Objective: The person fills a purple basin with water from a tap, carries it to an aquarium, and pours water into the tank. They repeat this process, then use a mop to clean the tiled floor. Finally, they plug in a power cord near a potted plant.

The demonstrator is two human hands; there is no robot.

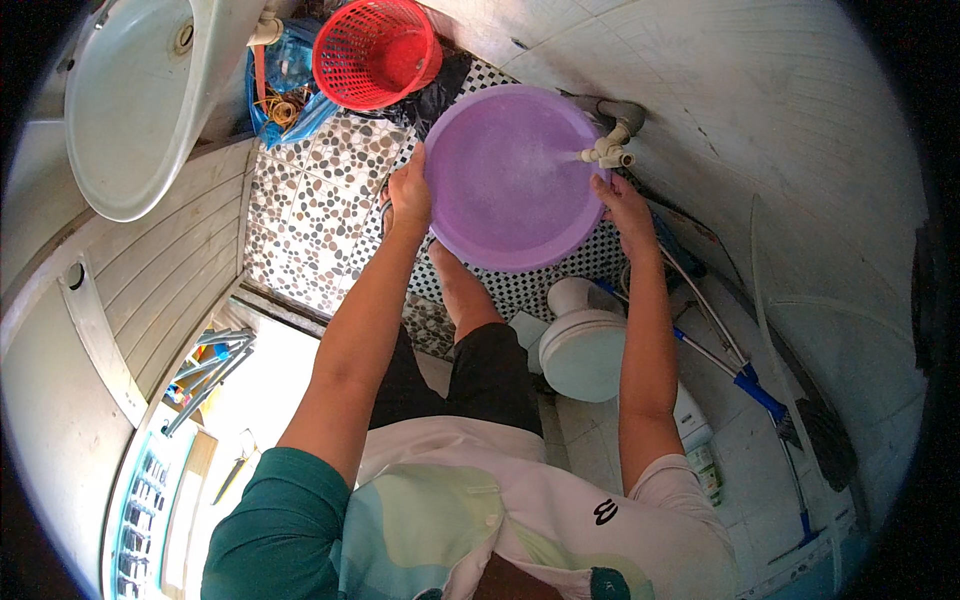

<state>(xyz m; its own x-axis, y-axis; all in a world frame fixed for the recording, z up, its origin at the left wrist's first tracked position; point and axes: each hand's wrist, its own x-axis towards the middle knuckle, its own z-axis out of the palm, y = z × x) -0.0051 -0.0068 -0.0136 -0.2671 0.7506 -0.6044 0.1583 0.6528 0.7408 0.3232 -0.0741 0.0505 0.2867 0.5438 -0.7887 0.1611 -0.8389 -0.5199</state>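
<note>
A round purple plastic basin is held up in front of me, beneath a wall tap. Water sprays from the spout into it, and the water inside looks churned and pale near the stream. My left hand grips the basin's left rim, its fingers partly hidden along the outer side. On the opposite rim, just below the tap, my right hand is closed, with the thumb over the edge.
A red basket stands beyond the basin, beside a blue bag. A white sink juts out at upper left. At right are a toilet and long-handled brushes along the tiled wall.
</note>
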